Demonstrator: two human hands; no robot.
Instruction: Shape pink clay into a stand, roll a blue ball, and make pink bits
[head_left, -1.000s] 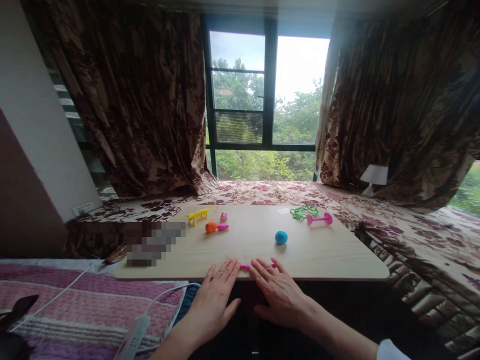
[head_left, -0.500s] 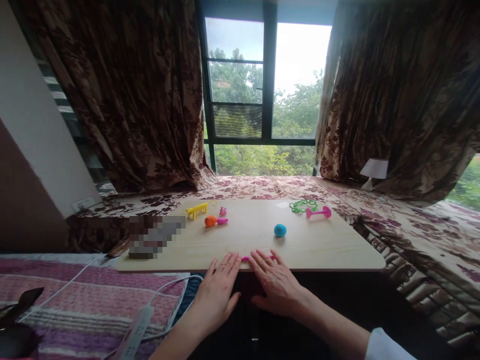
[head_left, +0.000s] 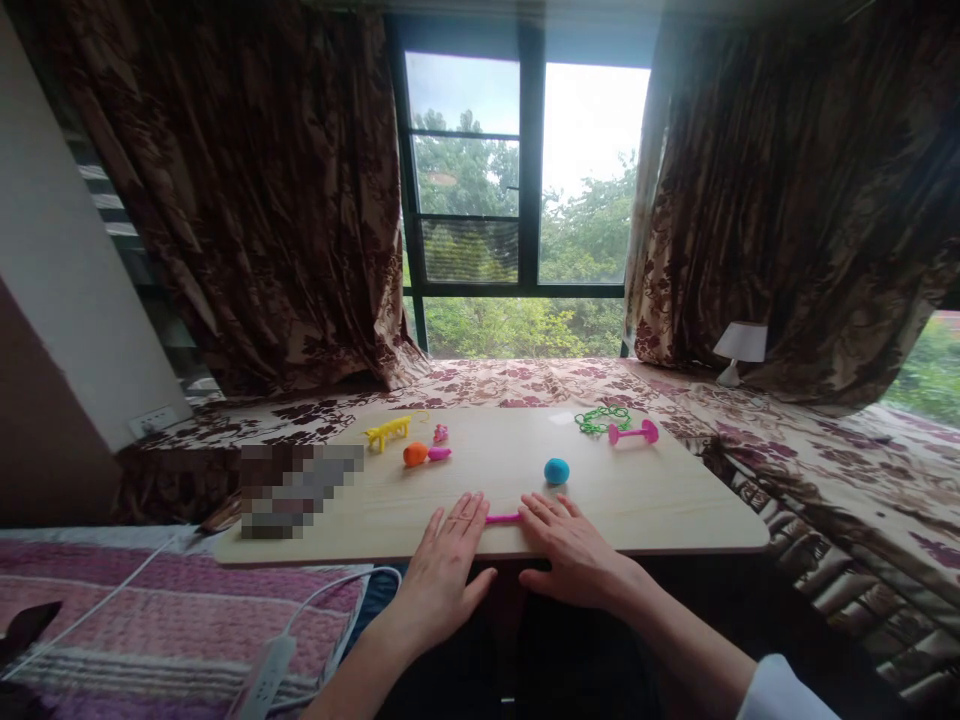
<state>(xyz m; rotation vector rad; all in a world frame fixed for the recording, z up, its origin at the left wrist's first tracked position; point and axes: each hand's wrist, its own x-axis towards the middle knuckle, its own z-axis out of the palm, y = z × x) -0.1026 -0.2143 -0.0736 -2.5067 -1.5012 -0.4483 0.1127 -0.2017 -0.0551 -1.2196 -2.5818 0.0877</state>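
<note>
At the near edge of the table (head_left: 660,515), your left hand (head_left: 448,565) and right hand (head_left: 566,548) lie flat, palms down, a little apart. The thin pink stick (head_left: 502,519) runs side to side between them, touching both, so neither hand is nearer. Your fingers hide its ends. Past your right hand sits a blue ball (head_left: 556,471). Far left, a blurry patch (head_left: 289,492) can't be made out.

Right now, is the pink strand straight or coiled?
Straight where visible: the pink strand forms one line between the hands. Cannot tell beyond; they cover the rest.
</note>
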